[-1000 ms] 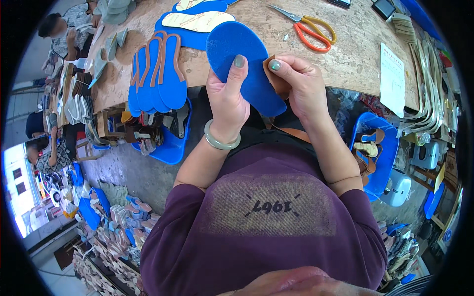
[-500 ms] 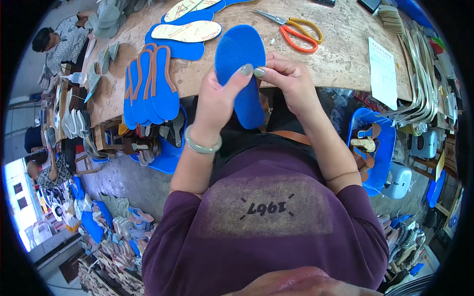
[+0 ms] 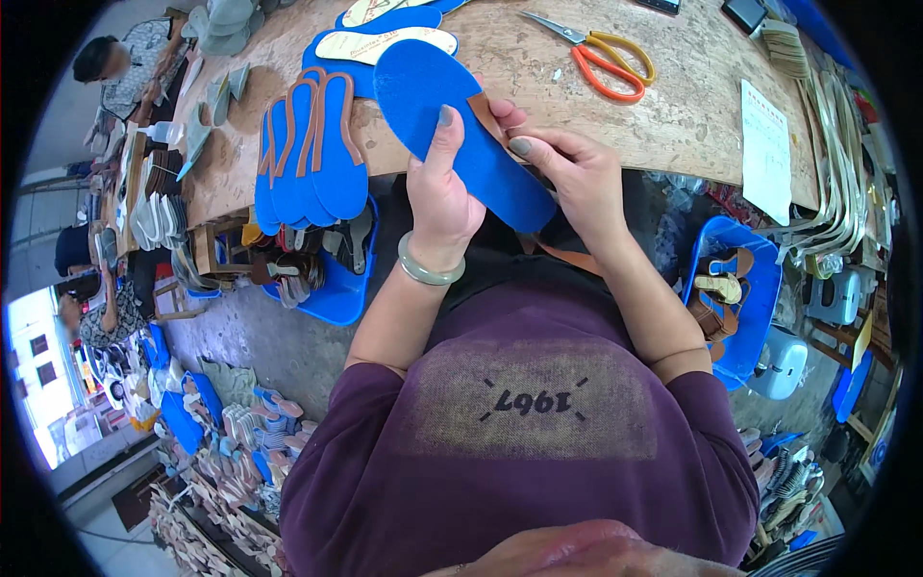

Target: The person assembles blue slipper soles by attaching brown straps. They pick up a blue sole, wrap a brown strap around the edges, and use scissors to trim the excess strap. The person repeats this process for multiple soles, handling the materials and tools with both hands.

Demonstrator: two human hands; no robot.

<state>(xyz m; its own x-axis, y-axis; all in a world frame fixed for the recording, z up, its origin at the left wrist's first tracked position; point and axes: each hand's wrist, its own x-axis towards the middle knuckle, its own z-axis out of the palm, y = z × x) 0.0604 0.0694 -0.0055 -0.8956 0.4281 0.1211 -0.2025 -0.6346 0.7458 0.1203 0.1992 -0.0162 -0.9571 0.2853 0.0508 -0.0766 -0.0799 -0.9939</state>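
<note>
My left hand [image 3: 444, 197] grips a blue insole [image 3: 415, 91] above the table's front edge, its thumb lying on the blue face. A brown leather strip [image 3: 482, 112] runs along the insole's right edge. At that edge, my right hand [image 3: 579, 181] pinches the strip between thumb and bent fingers. A brown length [image 3: 572, 258] shows below, over my lap; whether it is the same strip I cannot tell. To the left, several blue insoles edged with brown strip [image 3: 341, 178] lie overlapped on the table. Bare insoles with cream tops [image 3: 370, 46] lie beyond my left hand.
Scissors with orange and yellow handles [image 3: 615, 67] lie on the wooden table [image 3: 673, 125], right of my hands. A paper sheet [image 3: 766, 144] and bundled pale strips [image 3: 851, 154] are farther right. Blue bins [image 3: 760, 322] stand below. Another person [image 3: 135, 72] works at the far left.
The insole has tilted, its top leaning left and its lower end swinging right. The brown strip along its edge now shows. My left thumb has moved lower on the insole.
</note>
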